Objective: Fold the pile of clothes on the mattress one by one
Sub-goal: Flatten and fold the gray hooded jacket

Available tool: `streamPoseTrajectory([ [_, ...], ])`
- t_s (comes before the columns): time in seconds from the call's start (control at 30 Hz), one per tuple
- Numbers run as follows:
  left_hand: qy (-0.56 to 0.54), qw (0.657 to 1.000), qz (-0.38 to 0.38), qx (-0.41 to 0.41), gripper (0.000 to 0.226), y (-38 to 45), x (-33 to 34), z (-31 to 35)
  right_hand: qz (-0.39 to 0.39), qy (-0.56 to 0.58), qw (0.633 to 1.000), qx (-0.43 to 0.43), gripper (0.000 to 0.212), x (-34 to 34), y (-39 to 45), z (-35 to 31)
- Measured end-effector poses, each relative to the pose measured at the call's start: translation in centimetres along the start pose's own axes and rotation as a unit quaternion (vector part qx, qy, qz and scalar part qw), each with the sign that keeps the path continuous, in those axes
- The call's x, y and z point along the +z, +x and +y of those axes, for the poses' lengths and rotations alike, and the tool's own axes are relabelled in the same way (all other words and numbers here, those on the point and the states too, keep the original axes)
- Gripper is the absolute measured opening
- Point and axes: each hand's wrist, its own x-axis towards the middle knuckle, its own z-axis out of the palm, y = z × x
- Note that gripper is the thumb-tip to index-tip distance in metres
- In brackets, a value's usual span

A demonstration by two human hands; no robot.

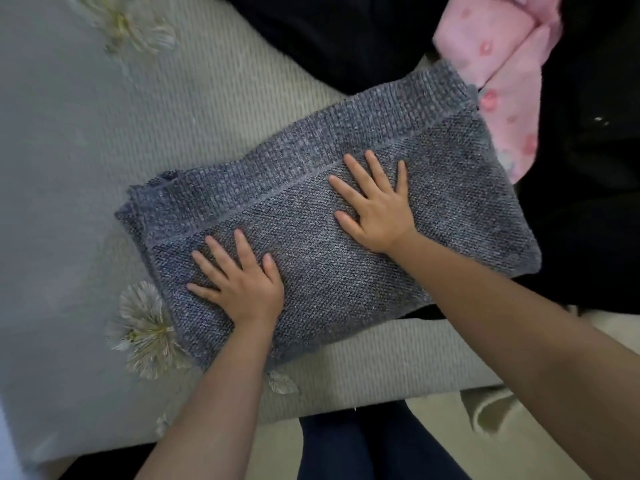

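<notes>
Hands flat, fingers spread, gripping nothing: left hand [242, 284] lower left, right hand [375, 206] centre, both pressing grey knit [346, 258]; long axis runs lower left to upper right.

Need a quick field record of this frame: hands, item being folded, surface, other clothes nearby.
left hand: flat, fingers spread, pressing the near left part of the grey knit garment
right hand: flat, fingers spread, pressing the garment's middle
garment state: folded into a rectangle, layered edges showing at its left end
surface: pale mattress cover with flower print
nearby: pink patterned cloth at upper right, dark fabric behind
grip: none, both hands open
</notes>
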Motion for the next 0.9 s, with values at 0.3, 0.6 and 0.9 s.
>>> streamPoseTrajectory([
  [0.3, 0.041, 0.999, -0.013, 0.020, 0.073, -1.4, -1.8, -6.9, 0.054, 0.029, 0.994, 0.087, 0.062, -1.9, -5.6, 1.4],
  [0.6, 0.077, 0.991, -0.052, 0.093, 0.066, -3.0, -3.0, -8.1, -0.047, 0.031, 0.980, 0.192, 0.077, -3.3, -13.6, 4.9],
  [0.9, -0.060, 0.997, -0.057, 0.007, 0.072, -6.1, -3.3, -8.6, 0.061, 0.178, 0.919, 0.347, 0.061, -1.6, -17.0, -3.0],
])
